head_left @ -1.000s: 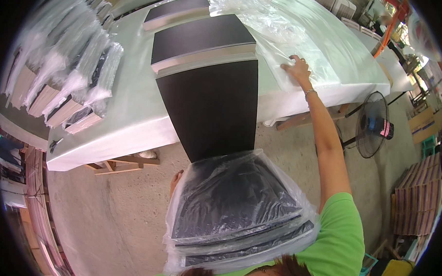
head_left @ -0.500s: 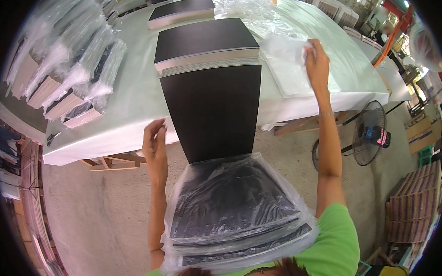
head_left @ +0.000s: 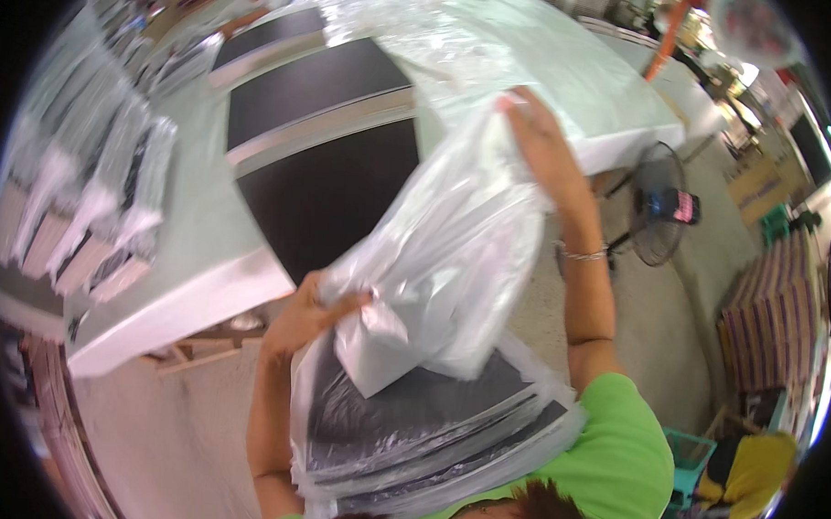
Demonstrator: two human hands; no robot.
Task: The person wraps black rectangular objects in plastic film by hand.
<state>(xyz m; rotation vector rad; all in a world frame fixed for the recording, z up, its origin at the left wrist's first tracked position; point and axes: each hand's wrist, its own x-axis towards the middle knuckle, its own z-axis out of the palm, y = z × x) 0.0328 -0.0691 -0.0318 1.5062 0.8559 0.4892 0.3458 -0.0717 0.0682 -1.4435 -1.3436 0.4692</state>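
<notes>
A clear plastic bag (head_left: 453,242) is stretched slantwise between my two hands. My right hand (head_left: 540,140), raised at the upper right, grips its upper end. My left hand (head_left: 308,318) pinches the lower left edge, where the plastic bunches up. Behind the bag, a black board (head_left: 322,197) slopes down from a stack of black boards (head_left: 316,96) on the table; its lower end is partly hidden. Close to my body, below the bag, lie black boards wrapped in clear plastic (head_left: 364,432).
Plastic-wrapped bundles (head_left: 116,185) stand along the left of the cloth-covered table (head_left: 190,297). A smaller black stack (head_left: 267,44) sits farther back, beside loose clear plastic (head_left: 396,25). To the right are a floor fan (head_left: 660,204), piled slatted panels (head_left: 766,317) and a teal crate (head_left: 688,457).
My right hand has lifted the plastic bag off the table and brought it over the wrapped boards. My left hand has moved in and taken hold of it. The view has shifted.
</notes>
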